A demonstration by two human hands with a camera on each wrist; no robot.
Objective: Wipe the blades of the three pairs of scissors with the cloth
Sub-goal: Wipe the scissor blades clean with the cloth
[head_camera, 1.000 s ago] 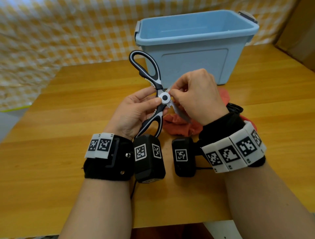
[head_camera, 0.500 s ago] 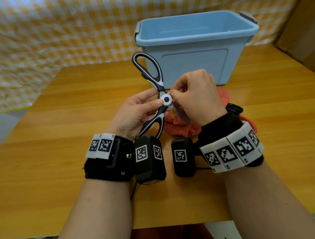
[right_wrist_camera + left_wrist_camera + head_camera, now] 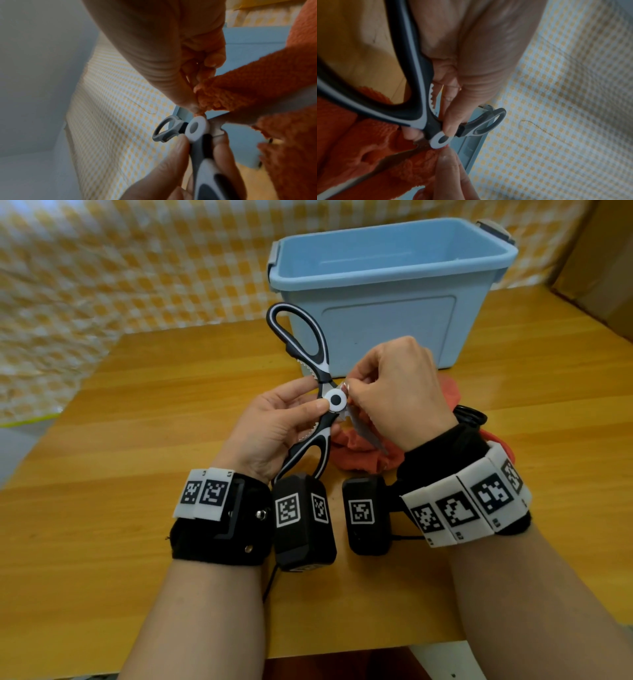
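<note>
Left hand (image 3: 274,426) pinches the black-and-white scissors (image 3: 308,361) at the pivot to hold them spread, so right hand (image 3: 394,392) can pinch the orange cloth (image 3: 240,88) onto a blade root, above the table (image 3: 137,412), before the blue bin (image 3: 394,302).

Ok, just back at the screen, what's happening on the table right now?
A person is wiping scissors. Their left hand grips the black-and-white kitchen scissors near the round white pivot, with the handles spread wide. Their right hand pinches the fuzzy orange cloth against a blade right beside the pivot. The rest of the cloth lies bunched on the wooden table, in front of the light blue plastic bin. A black handle loop peeks out behind the right wrist.
</note>
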